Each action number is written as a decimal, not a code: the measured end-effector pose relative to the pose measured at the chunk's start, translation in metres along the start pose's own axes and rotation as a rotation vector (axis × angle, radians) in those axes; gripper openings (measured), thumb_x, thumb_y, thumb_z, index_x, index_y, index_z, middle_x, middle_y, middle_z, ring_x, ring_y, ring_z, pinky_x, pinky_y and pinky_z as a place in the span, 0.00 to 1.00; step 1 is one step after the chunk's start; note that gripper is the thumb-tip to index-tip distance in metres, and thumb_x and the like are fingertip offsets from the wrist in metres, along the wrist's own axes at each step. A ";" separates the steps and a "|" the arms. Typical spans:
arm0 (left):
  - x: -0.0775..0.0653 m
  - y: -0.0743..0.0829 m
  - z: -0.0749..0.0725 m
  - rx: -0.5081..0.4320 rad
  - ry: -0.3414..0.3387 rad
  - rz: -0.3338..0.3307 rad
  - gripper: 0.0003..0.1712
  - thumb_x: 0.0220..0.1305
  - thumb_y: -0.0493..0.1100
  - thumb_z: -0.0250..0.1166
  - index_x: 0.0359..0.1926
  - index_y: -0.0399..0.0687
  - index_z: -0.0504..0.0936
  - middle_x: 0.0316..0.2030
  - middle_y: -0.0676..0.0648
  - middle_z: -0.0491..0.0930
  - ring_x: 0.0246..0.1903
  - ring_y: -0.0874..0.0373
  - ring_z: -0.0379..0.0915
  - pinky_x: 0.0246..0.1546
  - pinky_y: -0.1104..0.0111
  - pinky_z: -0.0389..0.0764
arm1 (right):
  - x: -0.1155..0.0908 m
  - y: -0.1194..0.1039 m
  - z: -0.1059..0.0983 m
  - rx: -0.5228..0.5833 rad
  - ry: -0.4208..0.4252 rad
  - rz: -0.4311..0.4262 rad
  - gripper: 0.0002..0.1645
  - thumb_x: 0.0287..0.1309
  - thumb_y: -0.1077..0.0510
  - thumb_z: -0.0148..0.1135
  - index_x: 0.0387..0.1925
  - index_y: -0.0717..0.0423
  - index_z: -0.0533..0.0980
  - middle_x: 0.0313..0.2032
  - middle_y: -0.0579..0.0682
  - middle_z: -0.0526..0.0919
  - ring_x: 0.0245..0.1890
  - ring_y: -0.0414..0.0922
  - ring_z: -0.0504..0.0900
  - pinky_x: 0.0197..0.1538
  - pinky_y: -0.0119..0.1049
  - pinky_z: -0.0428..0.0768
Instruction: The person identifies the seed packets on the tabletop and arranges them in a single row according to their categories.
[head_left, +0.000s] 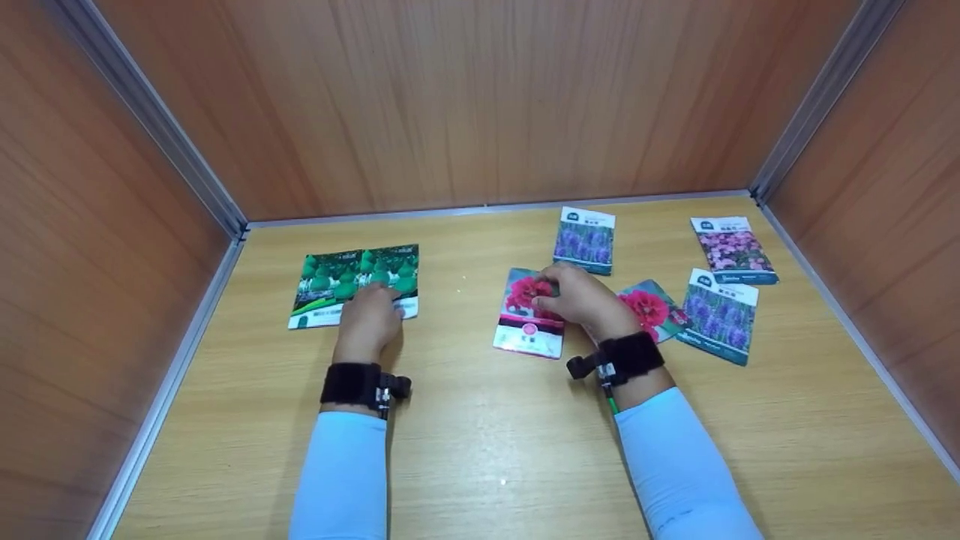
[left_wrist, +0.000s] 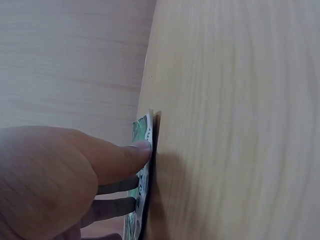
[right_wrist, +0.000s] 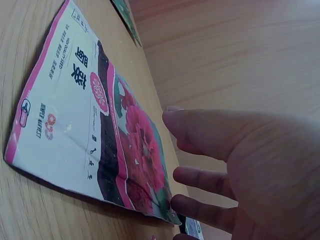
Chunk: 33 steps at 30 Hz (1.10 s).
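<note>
Two green seed packets lie side by side at the left, the left one (head_left: 319, 294) touching the right one (head_left: 390, 262). My left hand (head_left: 369, 319) rests on the right one with fingers extended over its face; in the left wrist view the thumb (left_wrist: 135, 155) lies at its edge. Nearer the middle is a seed packet with a pink flower (head_left: 528, 330), flat on the table. My right hand (head_left: 589, 300) hovers at its upper right edge, fingers loosely bent and thumb apart from them; the right wrist view shows the fingertips (right_wrist: 187, 204) right by the packet's edge.
A second pink-flower packet (head_left: 646, 304) lies partly under my right wrist, beside a purple-flower packet (head_left: 716, 319). Another purple-flower packet (head_left: 585, 238) is farther back, and a packet with small pink flowers (head_left: 733, 249) lies at the right. Wooden walls (head_left: 480, 105) enclose the table (head_left: 480, 450).
</note>
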<state>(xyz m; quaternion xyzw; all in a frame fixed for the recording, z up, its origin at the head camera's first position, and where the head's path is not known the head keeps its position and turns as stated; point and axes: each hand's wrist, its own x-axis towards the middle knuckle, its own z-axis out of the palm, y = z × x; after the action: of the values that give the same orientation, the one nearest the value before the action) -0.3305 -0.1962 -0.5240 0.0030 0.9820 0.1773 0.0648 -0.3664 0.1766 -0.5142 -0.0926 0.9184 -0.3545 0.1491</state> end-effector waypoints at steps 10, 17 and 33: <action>0.000 0.000 -0.003 -0.020 0.015 0.006 0.27 0.88 0.44 0.61 0.78 0.37 0.79 0.80 0.29 0.72 0.81 0.28 0.66 0.82 0.33 0.70 | -0.001 0.000 -0.003 -0.015 -0.001 -0.007 0.30 0.77 0.51 0.75 0.74 0.52 0.82 0.76 0.57 0.79 0.76 0.56 0.77 0.84 0.58 0.74; 0.002 0.007 -0.005 -0.096 0.085 0.045 0.26 0.87 0.46 0.63 0.77 0.39 0.81 0.79 0.32 0.73 0.81 0.30 0.68 0.83 0.36 0.70 | -0.005 0.010 -0.017 -0.064 0.031 -0.002 0.29 0.80 0.49 0.72 0.75 0.51 0.81 0.78 0.59 0.76 0.74 0.60 0.79 0.78 0.61 0.81; -0.012 0.093 0.015 -0.214 -0.121 0.267 0.24 0.84 0.50 0.69 0.74 0.52 0.85 0.78 0.45 0.78 0.81 0.43 0.71 0.84 0.44 0.73 | -0.030 0.029 -0.069 -0.070 -0.035 0.239 0.39 0.83 0.44 0.66 0.85 0.53 0.69 0.83 0.62 0.72 0.66 0.58 0.81 0.76 0.64 0.81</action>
<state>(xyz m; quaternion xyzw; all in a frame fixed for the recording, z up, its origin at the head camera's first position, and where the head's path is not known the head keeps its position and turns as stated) -0.3185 -0.1041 -0.5040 0.1372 0.9426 0.2875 0.0997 -0.3634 0.2497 -0.4791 0.0061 0.9320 -0.3002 0.2030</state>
